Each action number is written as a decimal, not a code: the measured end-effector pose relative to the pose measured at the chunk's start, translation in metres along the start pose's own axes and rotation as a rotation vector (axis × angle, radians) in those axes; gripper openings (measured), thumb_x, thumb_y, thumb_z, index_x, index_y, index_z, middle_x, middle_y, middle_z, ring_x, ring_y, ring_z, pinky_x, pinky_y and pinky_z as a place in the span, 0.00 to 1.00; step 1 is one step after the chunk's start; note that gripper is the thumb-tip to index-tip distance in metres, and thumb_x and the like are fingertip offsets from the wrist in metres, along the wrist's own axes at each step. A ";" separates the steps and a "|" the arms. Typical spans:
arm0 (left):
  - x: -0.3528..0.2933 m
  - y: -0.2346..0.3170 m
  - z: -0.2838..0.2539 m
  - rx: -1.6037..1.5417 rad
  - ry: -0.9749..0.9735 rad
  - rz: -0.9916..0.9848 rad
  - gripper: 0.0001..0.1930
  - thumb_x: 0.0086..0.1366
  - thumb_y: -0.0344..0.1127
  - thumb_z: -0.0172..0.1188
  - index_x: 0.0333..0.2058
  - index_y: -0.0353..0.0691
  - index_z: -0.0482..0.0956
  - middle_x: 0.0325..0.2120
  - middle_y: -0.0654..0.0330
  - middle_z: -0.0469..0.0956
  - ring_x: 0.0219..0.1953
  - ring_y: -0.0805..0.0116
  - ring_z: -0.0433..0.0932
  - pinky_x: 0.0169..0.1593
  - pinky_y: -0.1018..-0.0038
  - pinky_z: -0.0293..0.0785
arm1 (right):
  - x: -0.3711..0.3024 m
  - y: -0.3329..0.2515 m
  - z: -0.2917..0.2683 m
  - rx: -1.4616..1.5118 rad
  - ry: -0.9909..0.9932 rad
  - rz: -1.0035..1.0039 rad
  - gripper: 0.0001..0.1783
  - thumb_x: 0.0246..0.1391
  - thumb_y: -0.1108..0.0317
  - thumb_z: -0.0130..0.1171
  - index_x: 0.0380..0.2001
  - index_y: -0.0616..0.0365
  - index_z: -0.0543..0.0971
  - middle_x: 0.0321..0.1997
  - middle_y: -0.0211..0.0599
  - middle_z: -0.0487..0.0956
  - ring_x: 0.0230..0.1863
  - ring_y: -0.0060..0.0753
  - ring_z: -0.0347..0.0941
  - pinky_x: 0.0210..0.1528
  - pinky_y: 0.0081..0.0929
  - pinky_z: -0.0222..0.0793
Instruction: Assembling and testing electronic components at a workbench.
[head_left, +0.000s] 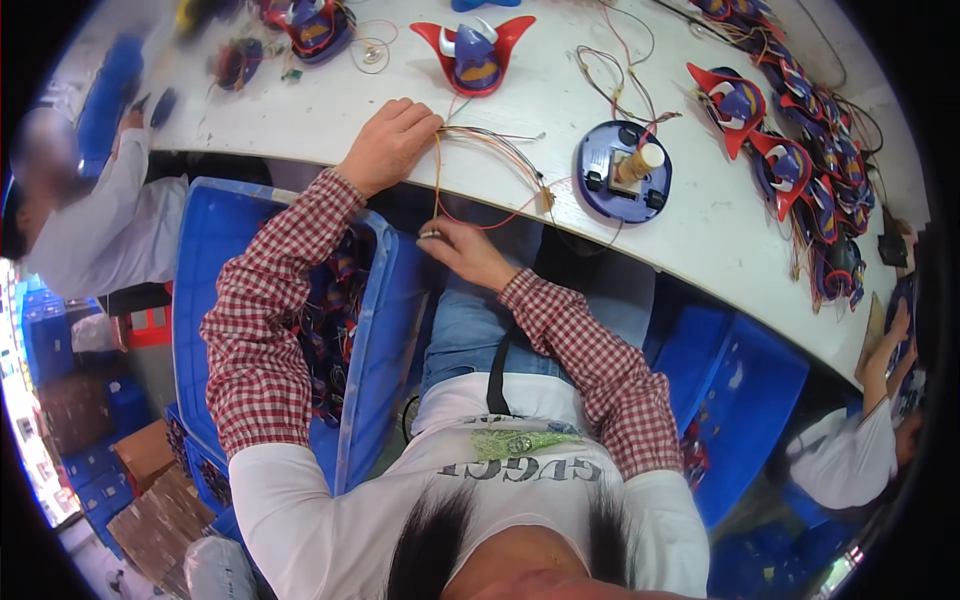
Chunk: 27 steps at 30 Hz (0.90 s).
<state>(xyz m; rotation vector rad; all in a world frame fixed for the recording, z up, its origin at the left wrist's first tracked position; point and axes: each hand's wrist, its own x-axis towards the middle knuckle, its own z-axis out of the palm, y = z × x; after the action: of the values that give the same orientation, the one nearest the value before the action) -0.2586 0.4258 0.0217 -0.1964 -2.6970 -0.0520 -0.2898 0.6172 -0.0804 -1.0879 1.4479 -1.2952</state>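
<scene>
Head view: left hand over table edge, grip unclear; right hand off-table, pinching small part.

A blue bin stands near brown cardboard boxes.

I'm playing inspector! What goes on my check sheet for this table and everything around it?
Surface: white table, partly covered
Work things: wire bundle; red-winged purple figure; purple oval base
Clutter: heaped figures on the right
Hands: left hand on the table, by the wire bundle; right hand past its edge, pinching something too small to name
Cables: yellow wire hangs over the edge
Surroundings: blue bin at left; people in white both sides
</scene>
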 end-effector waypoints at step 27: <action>0.019 0.160 -0.013 -0.788 -0.024 -0.761 0.04 0.60 0.27 0.56 0.32 0.33 0.74 0.24 0.62 0.74 0.21 0.77 0.70 0.26 0.83 0.67 | -0.019 0.001 0.017 0.144 0.549 -0.499 0.11 0.57 0.64 0.54 0.38 0.60 0.77 0.29 0.37 0.80 0.27 0.35 0.75 0.30 0.28 0.70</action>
<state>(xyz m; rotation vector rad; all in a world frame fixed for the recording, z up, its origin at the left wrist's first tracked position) -0.2471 0.5862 0.0426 0.6075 -2.4608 -1.3232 -0.2696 0.6319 -0.0816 -1.0823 1.4799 -2.1486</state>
